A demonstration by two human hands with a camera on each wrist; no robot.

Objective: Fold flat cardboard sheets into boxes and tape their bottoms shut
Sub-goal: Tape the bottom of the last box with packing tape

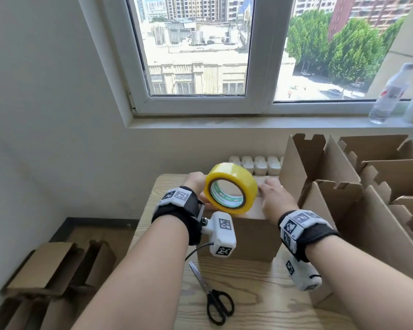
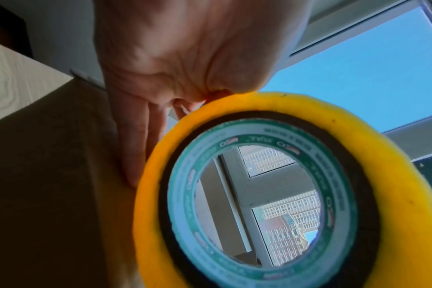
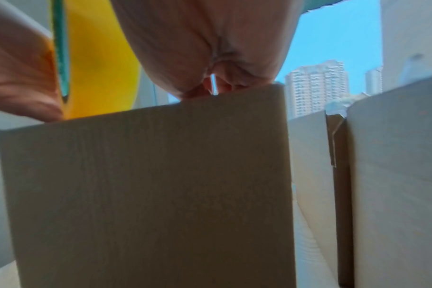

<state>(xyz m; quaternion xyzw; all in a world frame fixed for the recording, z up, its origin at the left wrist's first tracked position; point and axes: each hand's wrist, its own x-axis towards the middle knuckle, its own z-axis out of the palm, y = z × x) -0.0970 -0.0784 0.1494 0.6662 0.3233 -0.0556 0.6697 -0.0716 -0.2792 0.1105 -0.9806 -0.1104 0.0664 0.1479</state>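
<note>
A brown cardboard box [image 1: 239,239] stands on the wooden table [image 1: 260,306] with its closed flaps facing up. My left hand [image 1: 196,181] grips a yellow tape roll [image 1: 224,169] with a green core, held upright over the box's top near its left side. In the left wrist view the roll [image 2: 395,175] fills the frame below my left hand [image 2: 185,48], whose fingers point down along the box [image 2: 49,175]. My right hand [image 1: 274,198] lies flat on the box top, just right of the roll. The right wrist view shows the box wall [image 3: 148,185] and the roll [image 3: 99,58].
Black-handled scissors [image 1: 215,298] lie on the table in front of the box. Several folded open boxes [image 1: 343,198] crowd the right side. Flat cardboard sheets [image 1: 45,270] are stacked on the floor at left. White containers [image 1: 255,165] line the wall behind; a bottle [image 1: 389,94] stands on the sill.
</note>
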